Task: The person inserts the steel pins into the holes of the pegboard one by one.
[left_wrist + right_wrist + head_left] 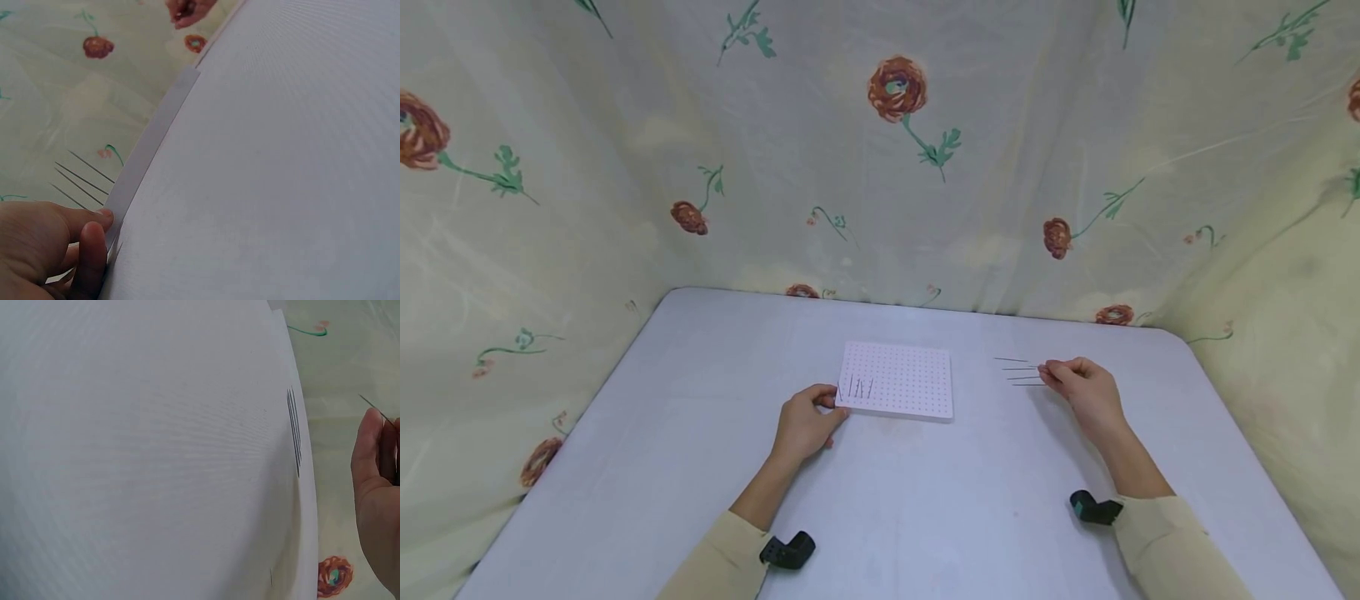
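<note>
A white board with rows of small holes [910,375] lies on the table, and several thin dark sticks [861,388] stand up from its front left part. My left hand [805,423] grips the board's front left corner, thumb at the front edge and fingers at the left side. In the left wrist view, the standing sticks [84,178] rise beyond the board's side [150,144]. To the right of the board, my right hand [1086,398] pinches one thin dark stick [367,402] between thumb and fingertips, raised over the table.
Several more thin dark sticks [1018,369] lie roughly parallel on the table, just left of my right hand. The white-covered table [895,500] meets a flowered curtain [985,208] at its back and sides. A small black device [1093,507] sits at each sleeve cuff.
</note>
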{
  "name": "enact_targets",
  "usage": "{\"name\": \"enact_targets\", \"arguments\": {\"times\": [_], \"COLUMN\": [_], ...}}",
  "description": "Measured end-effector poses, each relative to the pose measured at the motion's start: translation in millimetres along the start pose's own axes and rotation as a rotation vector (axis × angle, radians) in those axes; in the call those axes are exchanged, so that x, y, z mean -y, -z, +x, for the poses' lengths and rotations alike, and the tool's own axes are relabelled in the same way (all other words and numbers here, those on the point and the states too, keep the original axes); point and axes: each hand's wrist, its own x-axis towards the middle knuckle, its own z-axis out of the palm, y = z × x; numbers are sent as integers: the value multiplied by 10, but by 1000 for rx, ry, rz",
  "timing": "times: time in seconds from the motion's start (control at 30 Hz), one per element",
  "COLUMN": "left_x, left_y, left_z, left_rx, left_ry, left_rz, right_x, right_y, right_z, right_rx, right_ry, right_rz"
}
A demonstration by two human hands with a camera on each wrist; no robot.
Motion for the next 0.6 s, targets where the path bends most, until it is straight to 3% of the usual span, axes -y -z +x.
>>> {"name": "enact_targets", "arguments": {"times": [0.23,0.6], "left_x": [-5,4], "left_y": [-4,9], "left_z": [1,3], "left_rx": [0,4], "left_ry": [4,4], "left_rz": [2,1], "right_x": [18,23], "right_y": [18,6], "right_z": [5,-29], "right_rx": [-13,18], "right_ry": [-17,-61], "right_rz": [266,364]}}
